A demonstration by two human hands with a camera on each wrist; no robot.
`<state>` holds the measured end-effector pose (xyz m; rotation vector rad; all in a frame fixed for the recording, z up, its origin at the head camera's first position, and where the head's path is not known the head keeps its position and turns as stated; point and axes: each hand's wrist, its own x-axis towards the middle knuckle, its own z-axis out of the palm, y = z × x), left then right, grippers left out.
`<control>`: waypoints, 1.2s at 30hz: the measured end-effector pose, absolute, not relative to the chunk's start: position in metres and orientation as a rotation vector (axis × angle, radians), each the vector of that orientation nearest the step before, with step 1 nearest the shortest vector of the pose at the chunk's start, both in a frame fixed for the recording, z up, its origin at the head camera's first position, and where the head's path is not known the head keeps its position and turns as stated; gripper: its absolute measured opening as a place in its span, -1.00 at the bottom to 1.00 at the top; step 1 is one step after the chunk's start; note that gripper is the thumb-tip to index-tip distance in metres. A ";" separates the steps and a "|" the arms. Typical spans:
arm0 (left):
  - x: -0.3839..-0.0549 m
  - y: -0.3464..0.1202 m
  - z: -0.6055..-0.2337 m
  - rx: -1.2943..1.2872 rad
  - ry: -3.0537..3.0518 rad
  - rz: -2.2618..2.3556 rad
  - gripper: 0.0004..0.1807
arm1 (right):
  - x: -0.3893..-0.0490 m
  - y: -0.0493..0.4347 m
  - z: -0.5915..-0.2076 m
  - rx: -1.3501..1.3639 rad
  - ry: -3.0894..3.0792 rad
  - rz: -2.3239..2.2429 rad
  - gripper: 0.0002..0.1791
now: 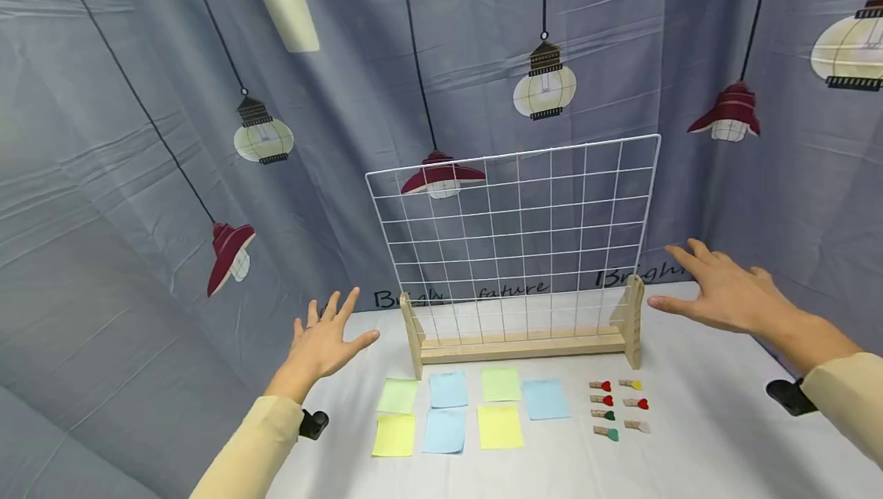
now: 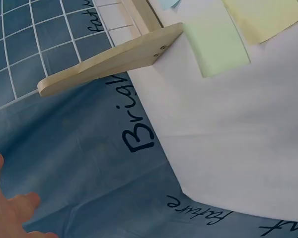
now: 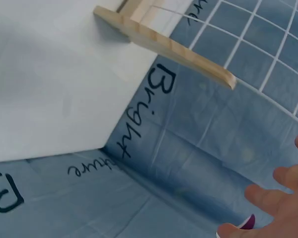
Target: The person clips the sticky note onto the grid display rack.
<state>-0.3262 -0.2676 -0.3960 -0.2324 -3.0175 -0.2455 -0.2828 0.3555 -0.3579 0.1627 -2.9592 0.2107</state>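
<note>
Left hand: fingers spread wide, holding nothing. Sticky notes: on table, rightward and personward from left fingers, left hand nearer. Rack: behind notes, between hands, long axis left to right. Clips: right of notes, long axes roughly left-right, nearer right hand, fingers spread, nothing held. Counts: seven notes (two green, two yellow, three blue), seven clips, one rack.

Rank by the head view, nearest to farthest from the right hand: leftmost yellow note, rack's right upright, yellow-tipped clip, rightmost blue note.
1. Rack's right upright, farthest back.
2. Yellow-tipped clip, on the right.
3. Rightmost blue note, left of the clip.
4. Leftmost yellow note, farther left.
</note>
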 end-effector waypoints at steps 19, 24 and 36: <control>-0.322 -0.271 -0.452 -0.223 -2.941 -0.738 0.03 | -0.280 0.357 -0.400 0.161 -2.958 0.375 0.17; -0.322 -0.279 -0.465 -0.184 -2.885 -0.833 -0.01 | -0.284 0.348 -0.408 0.202 -2.919 0.471 0.11; -0.330 -0.264 -0.505 -0.208 -2.803 -1.011 -0.25 | -0.280 0.344 -0.434 0.147 -2.920 0.561 0.01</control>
